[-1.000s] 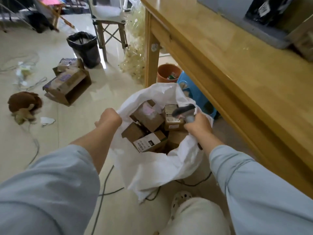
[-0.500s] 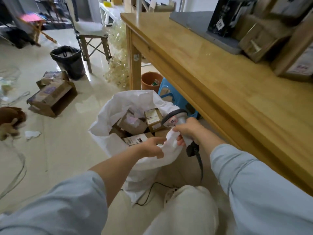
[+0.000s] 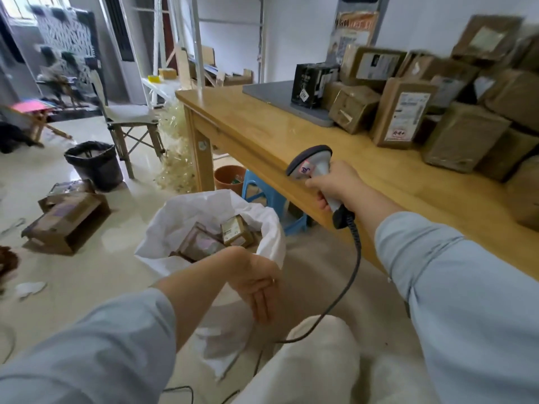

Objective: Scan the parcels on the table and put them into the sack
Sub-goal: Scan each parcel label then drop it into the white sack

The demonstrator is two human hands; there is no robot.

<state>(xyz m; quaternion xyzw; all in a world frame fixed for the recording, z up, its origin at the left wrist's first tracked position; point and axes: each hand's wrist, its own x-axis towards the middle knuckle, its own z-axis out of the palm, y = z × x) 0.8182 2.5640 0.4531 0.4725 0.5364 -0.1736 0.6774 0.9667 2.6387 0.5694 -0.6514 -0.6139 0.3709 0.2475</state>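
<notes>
Head view. The right hand (image 3: 335, 185) is raised at the near edge of the wooden surface (image 3: 291, 135). Its grip is closed fully round the handle of the barcode scanner (image 3: 312, 164). The scanner cable (image 3: 351, 266) leaves the base of the handle and drops toward the floor. The left hand (image 3: 256, 284) hangs in front of the near rim of the white sack (image 3: 163, 228) with its fingers extended, loose and pointing down. Its grip is slack and contains nothing, and contact with the sack fabric cannot be confirmed. The sack stands on the floor just beside the front edge of the surface with its mouth upward. Several bagged parcels (image 3: 236, 233) are visible inside it. The stacked parcels (image 3: 402, 118) occupy the far right of the surface, next to a black carton (image 3: 313, 86) on a grey mat (image 3: 277, 97), and are well apart from both hands. Judged step: between cycles, with many parcels not yet scanned. The next move calls for the left hand to travel up and right to the stack and take one parcel with its label exposed. That label must then be presented to the scanner head before the parcel is lowered into the sack. Keep the cable out of the sack mouth.
</notes>
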